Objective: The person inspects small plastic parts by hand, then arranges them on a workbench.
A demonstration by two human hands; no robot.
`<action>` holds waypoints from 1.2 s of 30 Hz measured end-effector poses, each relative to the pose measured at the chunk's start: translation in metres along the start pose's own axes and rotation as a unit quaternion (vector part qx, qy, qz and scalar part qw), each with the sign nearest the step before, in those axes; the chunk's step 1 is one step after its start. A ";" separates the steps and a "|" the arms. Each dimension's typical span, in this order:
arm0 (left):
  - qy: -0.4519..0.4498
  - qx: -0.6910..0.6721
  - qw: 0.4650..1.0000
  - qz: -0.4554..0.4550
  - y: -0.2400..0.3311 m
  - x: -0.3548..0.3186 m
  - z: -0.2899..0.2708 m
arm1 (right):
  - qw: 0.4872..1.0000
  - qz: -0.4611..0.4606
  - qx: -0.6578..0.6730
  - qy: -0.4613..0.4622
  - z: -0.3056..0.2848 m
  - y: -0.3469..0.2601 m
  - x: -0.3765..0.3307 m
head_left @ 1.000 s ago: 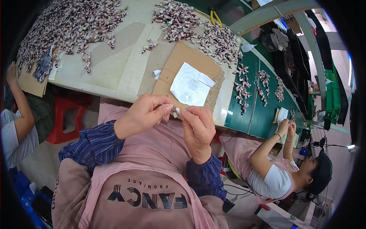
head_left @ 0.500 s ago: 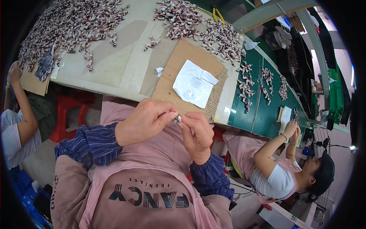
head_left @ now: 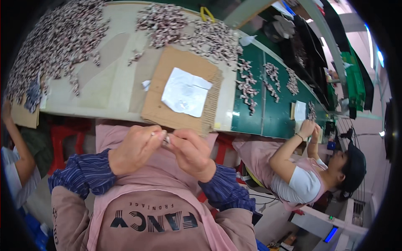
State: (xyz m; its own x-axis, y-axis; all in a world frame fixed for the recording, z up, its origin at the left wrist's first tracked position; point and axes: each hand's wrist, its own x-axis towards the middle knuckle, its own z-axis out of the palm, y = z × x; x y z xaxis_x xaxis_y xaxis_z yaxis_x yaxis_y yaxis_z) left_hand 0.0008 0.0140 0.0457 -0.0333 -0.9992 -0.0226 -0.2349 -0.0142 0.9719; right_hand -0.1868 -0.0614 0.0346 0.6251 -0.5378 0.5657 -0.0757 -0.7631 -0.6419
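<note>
Just off the table's near edge, both my hands meet in front of my apron around one small white and dark piece [head_left: 167, 139]. My left hand [head_left: 133, 150] pinches it from the left with thumb and forefinger. From the other side, the curled fingers and thumb of my right hand [head_left: 191, 151] grip it too. Fingertips cover most of the piece, so its shape cannot be made out. Beyond my hands a brown cardboard sheet [head_left: 154, 102] lies on the table, with a creased white sheet [head_left: 185, 93] on top.
Heaps of small pink, white and dark pieces [head_left: 54, 39] cover the far table. Loose rows [head_left: 248, 90] lie on a green surface to the right. A yellow-handled tool [head_left: 207, 14] lies at the back. Co-workers sit at right [head_left: 299, 171] and left [head_left: 19, 161].
The whole view has swung, so the table and heaps sit further left in the picture. My hands keep their pinch on the small piece, which shows less between the fingers.
</note>
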 end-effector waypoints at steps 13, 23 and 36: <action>0.343 0.379 0.855 0.084 -0.110 0.051 -0.158 | 0.933 0.151 -0.294 0.138 -0.107 0.192 0.043; 0.407 0.472 0.777 0.086 -0.131 0.063 -0.165 | 0.819 0.285 -0.498 -0.016 -0.091 0.222 0.087; 0.354 0.413 0.819 0.181 -0.096 0.066 -0.148 | 0.917 0.296 -0.265 -0.006 -0.086 0.181 0.077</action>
State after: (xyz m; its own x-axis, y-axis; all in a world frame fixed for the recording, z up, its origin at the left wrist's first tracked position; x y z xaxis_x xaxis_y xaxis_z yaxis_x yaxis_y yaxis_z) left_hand 0.1651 -0.0558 -0.0142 0.2576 -0.7078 0.6578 -0.9214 0.0251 0.3878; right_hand -0.2191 -0.2718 0.0064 0.3597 -0.9132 0.1914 -0.7707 -0.4064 -0.4907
